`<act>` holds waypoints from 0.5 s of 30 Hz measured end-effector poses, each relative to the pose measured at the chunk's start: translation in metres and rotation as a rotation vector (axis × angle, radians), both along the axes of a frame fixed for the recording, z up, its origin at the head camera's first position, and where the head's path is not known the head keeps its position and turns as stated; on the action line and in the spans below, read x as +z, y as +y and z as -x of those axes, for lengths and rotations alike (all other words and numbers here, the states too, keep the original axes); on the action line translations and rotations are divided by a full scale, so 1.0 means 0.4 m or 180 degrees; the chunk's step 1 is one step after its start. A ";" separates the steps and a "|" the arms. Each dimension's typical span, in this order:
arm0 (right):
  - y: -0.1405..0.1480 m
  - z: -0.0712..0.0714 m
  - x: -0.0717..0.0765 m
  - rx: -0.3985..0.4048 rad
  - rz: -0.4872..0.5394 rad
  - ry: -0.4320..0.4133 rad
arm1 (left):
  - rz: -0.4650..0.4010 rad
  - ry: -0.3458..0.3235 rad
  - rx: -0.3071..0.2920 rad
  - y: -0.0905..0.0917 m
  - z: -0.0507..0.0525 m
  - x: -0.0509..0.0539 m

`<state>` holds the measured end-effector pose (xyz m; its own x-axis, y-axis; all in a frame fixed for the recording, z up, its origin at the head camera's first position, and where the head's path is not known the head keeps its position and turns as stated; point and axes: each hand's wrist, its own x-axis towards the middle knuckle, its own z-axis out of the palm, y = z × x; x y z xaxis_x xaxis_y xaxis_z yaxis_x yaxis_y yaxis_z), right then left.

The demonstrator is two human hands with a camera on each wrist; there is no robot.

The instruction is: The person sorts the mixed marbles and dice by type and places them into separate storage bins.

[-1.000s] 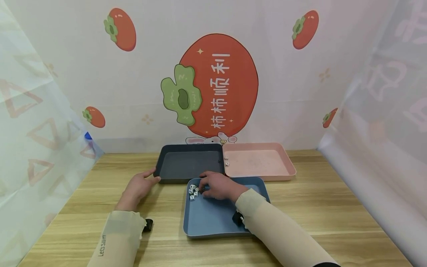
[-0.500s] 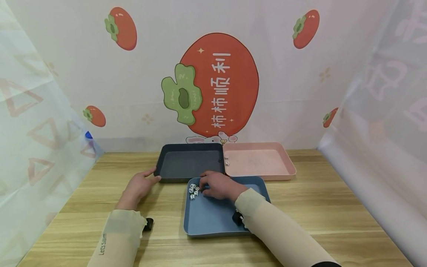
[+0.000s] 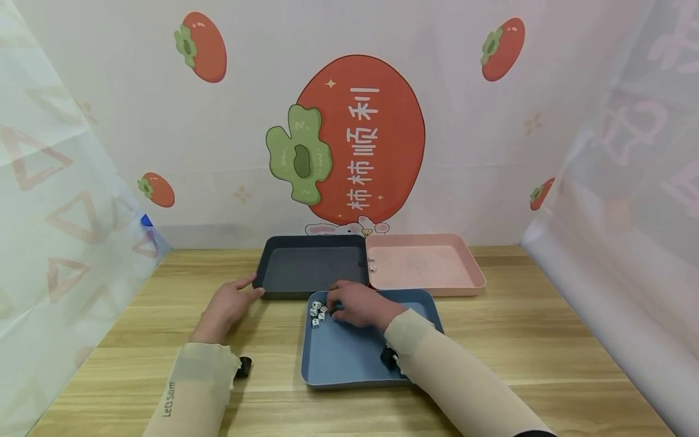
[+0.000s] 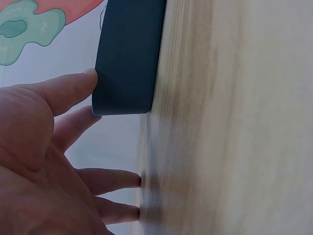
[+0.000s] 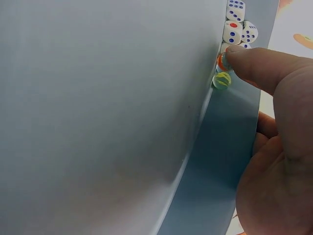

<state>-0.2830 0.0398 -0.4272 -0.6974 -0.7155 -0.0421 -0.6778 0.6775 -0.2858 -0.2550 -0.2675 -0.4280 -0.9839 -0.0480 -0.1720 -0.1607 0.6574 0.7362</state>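
Observation:
My left hand [image 3: 229, 306] touches the near-left corner of the black tray [image 3: 306, 296] with its thumb and index finger. In the left wrist view the fingers are mostly straight, and two lower fingertips meet the tabletop. My right hand [image 3: 360, 303] is at the far-left corner of the blue tray [image 3: 349, 364]. Its thumb and curled index finger pinch an orange-streaked glass marble [image 5: 222, 62]; the index tip is hidden in the right wrist view. Other fingers lie beyond the tray wall. Beside that marble sit a clear yellow-streaked marble [image 5: 222, 81] and several white dice [image 3: 317, 312].
A pink tray [image 3: 426, 291] stands right of the black one, with two white dice [image 3: 372, 263] by its left wall. A small dark round thing [image 3: 360, 263] is in the black tray. Wood tabletop [image 3: 524, 364] surrounds the trays; a persimmon-print backdrop [image 3: 459, 182] hangs behind.
Both hands, the trays and the dice stay in place. Only the whole head view shifts very slightly.

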 end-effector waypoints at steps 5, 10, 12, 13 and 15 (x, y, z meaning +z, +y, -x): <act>0.001 0.000 0.000 0.0005 -0.0021 0.0019 | 0.0018 0.0002 -0.0006 0.001 -0.001 0.001; 0.001 -0.002 -0.001 0.0004 -0.0023 0.0027 | 0.0046 -0.0008 -0.0008 0.003 -0.004 0.003; 0.000 -0.001 -0.002 -0.0004 -0.0013 0.0022 | 0.0057 -0.0011 -0.0007 0.003 -0.005 0.004; 0.000 -0.001 -0.003 -0.0004 -0.0011 0.0028 | 0.0057 -0.0012 -0.0006 0.003 -0.005 0.004; 0.000 0.000 -0.004 -0.0007 -0.0017 0.0031 | 0.0050 -0.0026 0.0001 0.003 -0.006 0.004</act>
